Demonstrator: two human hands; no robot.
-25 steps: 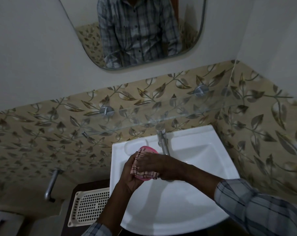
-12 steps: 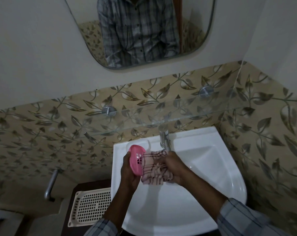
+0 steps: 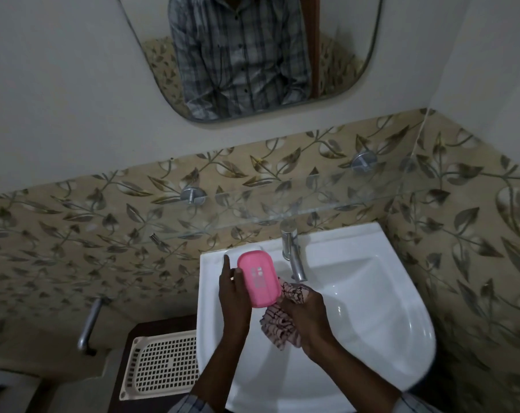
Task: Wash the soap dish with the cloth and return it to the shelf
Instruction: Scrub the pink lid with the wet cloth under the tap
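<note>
You are in the wash step with the pink soap dish (image 3: 258,278).
Your left hand (image 3: 231,290) grasps it above the back-left corner of the sink (image 3: 372,293); your right hand (image 3: 306,311) clutches the checked cloth (image 3: 278,323) against its lower edge. Next, probably: finish wiping, then raise it to the glass shelf (image 3: 312,213).

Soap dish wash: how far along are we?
Done: soap dish is off the glass shelf and over the sink. In hand: left hand holds the dish, slotted face up; right hand grips the cloth at its lower edge, so wiping looks under way. Left: finish wiping, likely rinse (no water shows at the tap), then shelve it.
</note>
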